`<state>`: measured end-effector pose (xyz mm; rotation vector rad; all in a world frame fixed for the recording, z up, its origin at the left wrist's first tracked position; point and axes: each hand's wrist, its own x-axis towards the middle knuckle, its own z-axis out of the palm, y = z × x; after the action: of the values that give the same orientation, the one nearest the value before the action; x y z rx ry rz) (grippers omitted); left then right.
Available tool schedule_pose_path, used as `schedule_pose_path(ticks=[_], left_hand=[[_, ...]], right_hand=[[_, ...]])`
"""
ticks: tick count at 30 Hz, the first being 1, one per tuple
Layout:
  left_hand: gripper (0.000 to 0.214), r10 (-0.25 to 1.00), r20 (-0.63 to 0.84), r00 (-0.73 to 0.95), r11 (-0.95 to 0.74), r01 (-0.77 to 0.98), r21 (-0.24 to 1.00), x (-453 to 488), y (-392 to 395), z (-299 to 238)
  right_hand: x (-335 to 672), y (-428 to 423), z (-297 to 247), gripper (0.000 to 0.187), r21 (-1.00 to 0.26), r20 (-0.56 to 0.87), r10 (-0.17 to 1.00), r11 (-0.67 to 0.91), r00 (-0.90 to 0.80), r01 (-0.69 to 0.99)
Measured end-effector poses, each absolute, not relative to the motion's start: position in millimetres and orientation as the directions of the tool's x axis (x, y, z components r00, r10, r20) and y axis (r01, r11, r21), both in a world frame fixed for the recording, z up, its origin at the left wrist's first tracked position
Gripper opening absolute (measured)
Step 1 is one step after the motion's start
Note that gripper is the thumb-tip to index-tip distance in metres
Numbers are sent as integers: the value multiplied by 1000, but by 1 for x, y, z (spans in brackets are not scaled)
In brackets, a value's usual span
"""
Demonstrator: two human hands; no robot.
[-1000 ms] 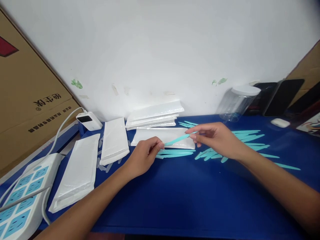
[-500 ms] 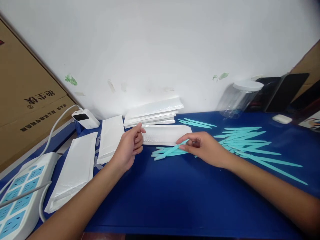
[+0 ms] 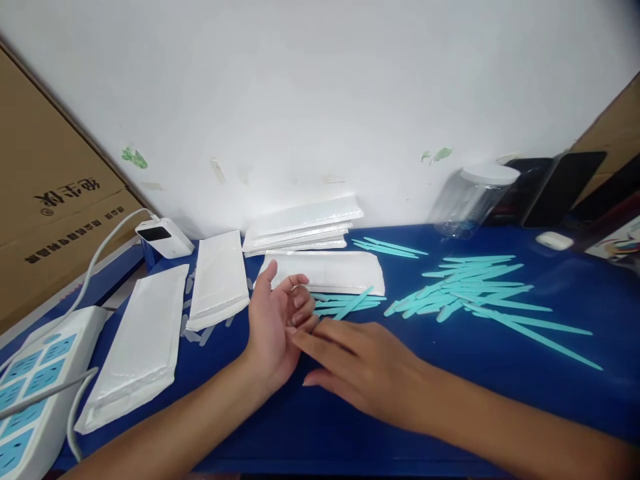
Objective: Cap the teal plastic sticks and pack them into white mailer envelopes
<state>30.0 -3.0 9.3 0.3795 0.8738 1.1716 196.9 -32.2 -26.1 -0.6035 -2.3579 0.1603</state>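
Observation:
My left hand [image 3: 280, 327] is turned palm to the right, thumb up, its fingers loosely curled and apart with nothing seen in them. The outstretched fingertips of my right hand [image 3: 370, 367] touch the left palm. Just beyond the two hands lies a small bunch of thin, tapered teal sticks [image 3: 353, 303], one of them lying across the others. Behind that bunch is a padded white envelope [image 3: 330, 270], lying flat. A larger heap of the same teal sticks [image 3: 470, 290] spreads to the right, and several more sticks [image 3: 390, 248] lie near the wall.
White padded envelopes [image 3: 305, 223] are stacked against the wall; two more lie at left. Small translucent pieces [image 3: 207, 335] are scattered beside them. A power strip [image 3: 45, 387] and a corded white device [image 3: 165, 237] stand left. A clear jar [image 3: 473, 203] stands back right.
My right hand has let go of the teal stick, leaving it on the small bunch, and has come left and nearer to touch my left hand. My left hand moved right, its fingers loosening.

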Motion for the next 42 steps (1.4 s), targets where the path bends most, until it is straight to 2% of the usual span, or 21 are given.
schedule_pose_path(ticks=[2,4,8,11,13,14,16,18,20,22,26,29,30,32,34,42], left_hand=[[53,900,-401,171,410,-646,644,36,-11,9],[55,888,-411,204,440,-637,633,37,-15,10],[55,852,-411,326,524,-553,648,34,-18,10],[50,868,-355,346,483,-427,765,35,-21,7],[45,896,-297,331,403,-321,857,37,-23,2],[44,900,-274,340,374,-274,886,38,-24,0],[42,883,-253,396,354,-206,912,38,-23,-4],[41,861,-240,448,342,-163,925,36,-20,-7],[43,863,-215,457,302,-126,945,32,-15,-8],[45,882,-180,436,234,-73,969,29,-11,-8],[50,911,-114,397,87,85,993,26,-4,-8],[46,937,-79,339,38,126,991,27,-3,-7],[44,943,-73,323,34,126,991,27,-2,-6],[40,952,-71,299,36,119,992,26,-1,-5],[40,952,-78,295,52,95,994,23,2,-4],[40,964,-93,251,103,-29,994,8,16,-2]], right_hand=[[190,-35,-31,35,-153,606,401,906,-687,394],[188,-33,-33,25,-98,616,372,911,-695,401],[195,-30,-29,27,-145,615,402,904,-679,403],[206,-27,-20,19,-203,725,393,907,-566,370],[214,-22,-15,21,-318,783,454,880,-425,353],[219,-19,-12,22,-414,769,524,845,-366,339],[227,-11,-8,18,-637,645,703,711,-299,298],[233,-4,-6,12,-803,469,836,538,-286,255],[236,-1,-5,12,-885,339,899,405,-278,230],[236,-1,-4,14,-909,285,913,353,-291,220],[238,3,-4,21,-901,282,901,367,-330,231],[261,28,-7,31,-821,364,900,431,-239,375],[274,40,-10,27,-755,403,896,441,-186,485],[304,66,-17,20,-556,425,897,362,-118,748],[333,87,-26,20,-374,353,930,236,-98,897],[361,107,-42,22,-430,178,984,82,-4,899]])
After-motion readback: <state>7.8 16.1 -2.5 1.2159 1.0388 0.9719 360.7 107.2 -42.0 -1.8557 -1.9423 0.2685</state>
